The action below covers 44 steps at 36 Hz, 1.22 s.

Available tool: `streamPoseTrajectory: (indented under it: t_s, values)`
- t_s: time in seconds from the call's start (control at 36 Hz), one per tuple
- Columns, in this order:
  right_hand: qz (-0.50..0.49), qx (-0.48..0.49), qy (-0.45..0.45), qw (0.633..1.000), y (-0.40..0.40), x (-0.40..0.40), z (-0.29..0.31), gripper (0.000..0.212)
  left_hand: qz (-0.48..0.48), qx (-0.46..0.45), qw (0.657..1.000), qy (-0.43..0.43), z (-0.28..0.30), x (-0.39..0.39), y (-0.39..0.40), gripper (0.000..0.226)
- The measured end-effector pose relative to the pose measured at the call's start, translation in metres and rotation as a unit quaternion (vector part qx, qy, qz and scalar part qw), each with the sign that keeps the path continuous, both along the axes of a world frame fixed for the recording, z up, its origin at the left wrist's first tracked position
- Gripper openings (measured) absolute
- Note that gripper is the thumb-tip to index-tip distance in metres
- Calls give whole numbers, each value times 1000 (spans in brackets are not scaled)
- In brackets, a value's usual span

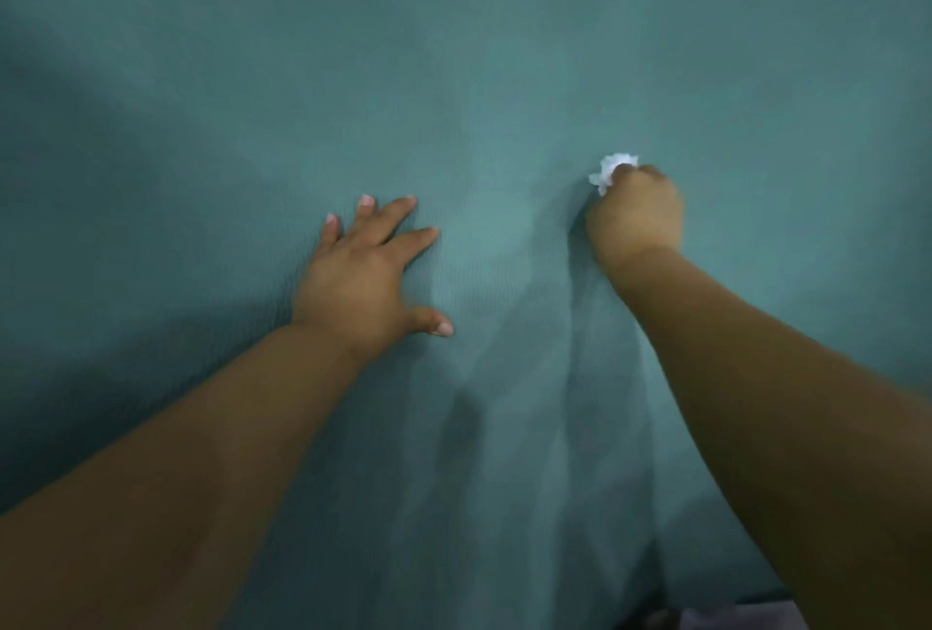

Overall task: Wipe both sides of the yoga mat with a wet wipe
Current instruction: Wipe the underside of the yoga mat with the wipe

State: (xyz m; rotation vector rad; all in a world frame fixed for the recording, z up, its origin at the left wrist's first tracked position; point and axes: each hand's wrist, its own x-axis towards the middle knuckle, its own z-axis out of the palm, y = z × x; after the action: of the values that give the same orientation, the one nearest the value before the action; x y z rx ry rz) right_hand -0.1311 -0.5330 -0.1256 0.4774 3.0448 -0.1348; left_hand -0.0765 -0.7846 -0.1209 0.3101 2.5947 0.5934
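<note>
Head view: teal mat (454,74) fills almost the whole frame, fine ribbed texture, soft shadow streaks down the middle. No brand, label or writing readable anywhere on it; picture is soft and dim.

Left hand (363,271) sits just left of centre, about 8 o'clock from frame centre. Palm down, flat on the mat, fingers (398,221) spread and pointing toward 1 o'clock, thumb splayed out toward 3 o'clock. Nothing in it, released and pressing on the surface. Bare forearm runs back to the 7 o'clock corner.

Right hand (635,216) is at 3 o'clock from the left hand, well apart, with bare mat between them. Clenched into a fist, knuckles up, back of hand facing the camera. It grips a crumpled white wipe (613,170), which bulges out of the fist at its 11 o'clock side. The wipe looks to be down against the mat, though actual contact can't be told through the blur. Forearm comes in from the 4 o'clock edge, wrist roughly straight.

Mat's near edge shows at 5 o'clock, bottom of frame, with a sliver of something dark and greyish beyond it, too blurred to identify.
</note>
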Motion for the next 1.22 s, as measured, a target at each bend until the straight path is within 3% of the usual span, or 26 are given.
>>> streamPoseTrajectory:
  t_s: [0.06, 0.14, 0.22, 0.28, 0.33, 0.39, 0.44, 0.5, 0.56, 0.64, 0.69, 0.83, 0.94, 1.0, 1.06, 1.14, 1.22]
  values:
    - [35, -35, 22, 999, -36, 16, -5, 33, -9, -11, 1000, -7, 1, -1, 1, 97]
    - [218, -55, 79, 971, -75, 54, -4, 37, -21, -36, 999, -14, 4, -3, 3, 97]
    - [345, -25, 43, 937, -49, 76, -7, 34, -32, -56, 998, -19, 5, -3, 4, 97]
    - [300, 1, 15, 954, -8, 72, -2, 33, -40, -66, 997, -25, 6, -4, 4, 96]
    - [165, 26, -1, 986, 28, 64, 4, 35, -36, -71, 996, -27, 7, -4, 5, 95]
    - [21, 4, -9, 1000, 42, 62, 6, 34, -30, -67, 997, -27, 7, -4, 7, 94]
    - [-61, -34, 5, 998, 24, 64, 2, 34, -25, -62, 997, -27, 7, -3, 8, 93]
    - [-49, -66, 49, 995, -12, 76, -5, 36, -23, -60, 998, -25, 6, -3, 8, 92]
    - [59, -96, 81, 990, -51, 95, -9, 39, -24, -61, 998, -23, 5, -1, 8, 91]
    - [231, -88, 51, 968, -71, 124, -10, 43, -32, -79, 996, -23, 5, 1, 8, 90]
    - [274, -60, 25, 959, -48, 125, -8, 34, -36, -92, 995, -23, 7, 4, 8, 87]
    - [22, 6, 1, 1000, 49, 112, 4, 36, -42, -102, 994, 1, 9, 43, 13, 77]
    - [-93, -4, 27, 995, 36, 114, 2, 43, -27, -104, 994, 11, 3, 56, 19, 88]
    - [-34, -14, 65, 997, 2, 124, -4, 38, -24, -100, 995, 11, -1, 54, 18, 88]
    - [98, -33, 85, 991, -35, 150, -5, 33, -24, -96, 995, 5, -2, 53, 18, 88]
    - [312, -50, 46, 947, -52, 184, -10, 38, -25, -95, 995, -4, 0, 52, 17, 89]
    - [352, -51, 2, 935, -15, 173, -4, 35, -30, -93, 995, -15, 2, 50, 17, 88]
